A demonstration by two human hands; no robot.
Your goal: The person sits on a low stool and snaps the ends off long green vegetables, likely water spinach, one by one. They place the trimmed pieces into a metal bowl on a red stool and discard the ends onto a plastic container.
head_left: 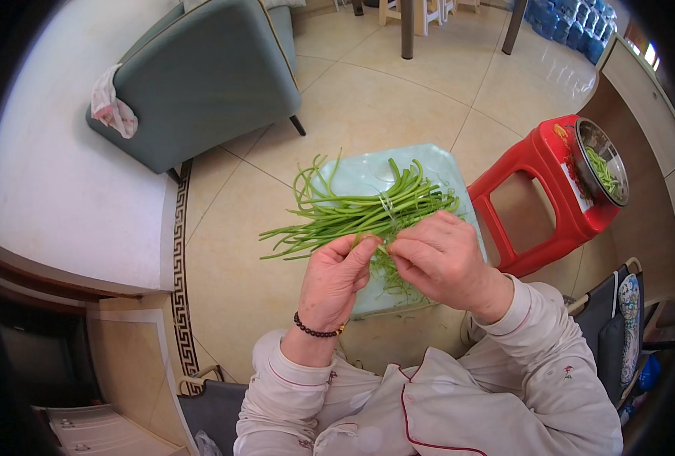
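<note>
A short piece of green stem (pixel 382 247) is pinched between my two hands. My left hand (pixel 340 268), with a dark bead bracelet at the wrist, grips it between thumb and forefinger. Close beside it, my right hand (pixel 443 256) has its fingers closed at the other end of the piece; what they pinch is mostly hidden. Behind the hands lies a bunch of long green stems (pixel 343 219), bound by a clear band (pixel 387 205). It rests on a pale blue plastic stool top (pixel 428 159). Thin green trimmings (pixel 394 279) lie on the stool under my hands.
At right, a red plastic stool (pixel 503 222) carries a steel bowl (pixel 625 171) with cut green pieces (pixel 599 171) inside. A grey-green sofa (pixel 206 85) with a cloth (pixel 112 105) over its corner stands at back left. Table legs (pixel 407 34) and wrapped blue water bottles (pixel 571 23) are farther back.
</note>
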